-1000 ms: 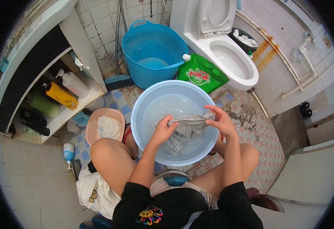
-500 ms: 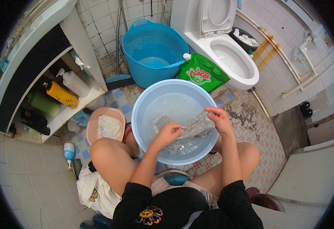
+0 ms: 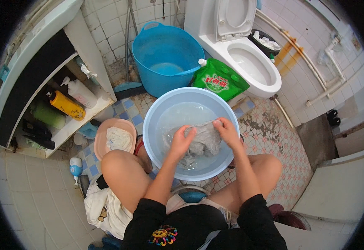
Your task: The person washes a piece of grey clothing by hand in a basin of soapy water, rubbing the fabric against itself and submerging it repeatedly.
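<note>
A wet grey cloth (image 3: 204, 141) hangs between my hands, its lower part in the cloudy water of a light blue basin (image 3: 152, 154). My left hand (image 3: 183, 139) pinches the cloth's upper edge on the left, thumb raised. On the right, my right hand (image 3: 227, 132) grips the same edge with thumb and fingers. The cloth's kind cannot be made out, as it is bunched and partly under water. The basin stands on the floor between my legs.
Beyond the basin are a blue tub (image 3: 165, 54), a green pouch (image 3: 219, 79) with a white cap, and a toilet (image 3: 248, 62). At left sit a pink basin (image 3: 101, 137) with white cloth, a shelf of bottles (image 3: 78, 93), and a white garment (image 3: 103, 208).
My right hand has moved left and slightly down, and my left hand is a little higher. The cloth, stretched toward the right before, now hangs bunched between them.
</note>
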`<state>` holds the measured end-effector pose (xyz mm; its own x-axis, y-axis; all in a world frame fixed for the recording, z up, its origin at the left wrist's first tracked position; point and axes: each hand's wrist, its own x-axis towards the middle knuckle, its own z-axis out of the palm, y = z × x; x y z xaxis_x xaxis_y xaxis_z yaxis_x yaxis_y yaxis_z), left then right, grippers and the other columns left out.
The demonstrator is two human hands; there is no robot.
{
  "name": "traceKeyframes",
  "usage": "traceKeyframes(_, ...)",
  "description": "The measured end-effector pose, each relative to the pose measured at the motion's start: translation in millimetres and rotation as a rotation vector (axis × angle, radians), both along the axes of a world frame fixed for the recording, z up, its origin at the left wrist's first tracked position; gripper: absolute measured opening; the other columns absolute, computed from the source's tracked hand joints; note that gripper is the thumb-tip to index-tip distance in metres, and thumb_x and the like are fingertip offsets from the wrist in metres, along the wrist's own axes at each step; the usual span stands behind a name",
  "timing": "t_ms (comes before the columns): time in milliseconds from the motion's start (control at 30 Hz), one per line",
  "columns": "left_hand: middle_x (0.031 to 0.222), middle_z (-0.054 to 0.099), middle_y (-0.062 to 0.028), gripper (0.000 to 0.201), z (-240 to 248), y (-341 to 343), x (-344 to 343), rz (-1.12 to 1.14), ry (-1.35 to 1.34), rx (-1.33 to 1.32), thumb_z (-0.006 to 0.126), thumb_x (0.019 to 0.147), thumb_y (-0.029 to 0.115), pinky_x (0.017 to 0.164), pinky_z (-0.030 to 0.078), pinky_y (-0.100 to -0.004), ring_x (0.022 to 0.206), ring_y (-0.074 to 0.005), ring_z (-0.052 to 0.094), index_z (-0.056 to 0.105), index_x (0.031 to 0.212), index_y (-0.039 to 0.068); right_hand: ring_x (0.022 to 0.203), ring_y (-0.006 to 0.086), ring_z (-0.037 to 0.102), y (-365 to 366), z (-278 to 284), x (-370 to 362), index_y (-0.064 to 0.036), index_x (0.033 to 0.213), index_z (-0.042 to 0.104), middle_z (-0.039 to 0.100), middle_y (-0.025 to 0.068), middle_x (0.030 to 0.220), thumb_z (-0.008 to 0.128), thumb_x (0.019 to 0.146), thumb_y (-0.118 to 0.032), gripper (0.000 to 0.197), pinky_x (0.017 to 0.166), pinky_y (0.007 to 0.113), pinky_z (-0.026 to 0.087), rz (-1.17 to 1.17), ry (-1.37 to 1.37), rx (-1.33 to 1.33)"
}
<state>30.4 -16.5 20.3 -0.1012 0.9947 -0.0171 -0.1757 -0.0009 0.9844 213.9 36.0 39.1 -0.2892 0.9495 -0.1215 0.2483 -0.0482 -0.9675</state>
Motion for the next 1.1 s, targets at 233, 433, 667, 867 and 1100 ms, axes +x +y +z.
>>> traceKeyframes(233,0.066,0.054,-0.0120,0.034,-50,-5,35,0.349,0.284,-0.106,0.039,0.091,0.025,0.059,0.040,-0.0347,0.061,-0.0186,0.049,0.051,0.078,-0.004,0.055,0.0319,0.051,-37,-32,-70,0.0007,0.075,0.053,0.053,0.0193,0.064,0.051,0.084,-0.027,0.029,0.052,0.038,0.041,-0.127,-0.442,0.421)
traceKeyframes(433,0.059,0.046,-0.0068,0.038,-63,12,15,0.351,0.032,-0.256,0.037,0.092,0.028,0.057,0.038,-0.0345,0.059,-0.0153,0.042,0.048,0.070,-0.001,0.056,0.0406,0.052,-31,-27,-81,-0.0013,0.062,0.053,0.051,0.0231,0.059,0.048,0.085,-0.031,0.038,0.052,0.045,0.042,-0.155,-0.406,0.377)
traceKeyframes(667,0.061,0.049,-0.0051,0.049,-42,8,33,0.217,0.252,-0.177,0.037,0.091,0.038,0.058,0.038,-0.0359,0.059,-0.0144,0.043,0.049,0.068,-0.004,0.053,0.0387,0.049,2,-37,-56,0.0010,0.068,0.055,0.051,0.0233,0.062,0.044,0.088,-0.027,0.036,0.051,0.043,0.040,-0.238,-0.497,0.240)
traceKeyframes(867,0.056,0.045,-0.0053,0.052,-55,7,14,0.266,-0.131,-0.255,0.039,0.090,0.039,0.055,0.037,-0.0341,0.058,-0.0122,0.042,0.049,0.064,-0.004,0.055,0.0360,0.051,-46,-25,-88,0.0024,0.072,0.053,0.052,0.0241,0.064,0.045,0.087,-0.026,0.033,0.053,0.040,0.039,-0.074,-0.485,0.507)
traceKeyframes(1100,0.071,0.053,-0.0040,0.049,-76,15,7,0.304,0.002,-0.459,0.037,0.092,0.039,0.063,0.040,-0.0296,0.069,-0.0109,0.046,0.058,0.084,-0.004,0.054,0.0326,0.051,-22,-36,-76,0.0013,0.069,0.052,0.051,0.0225,0.061,0.044,0.088,-0.027,0.035,0.053,0.039,0.039,-0.196,-0.358,0.331)
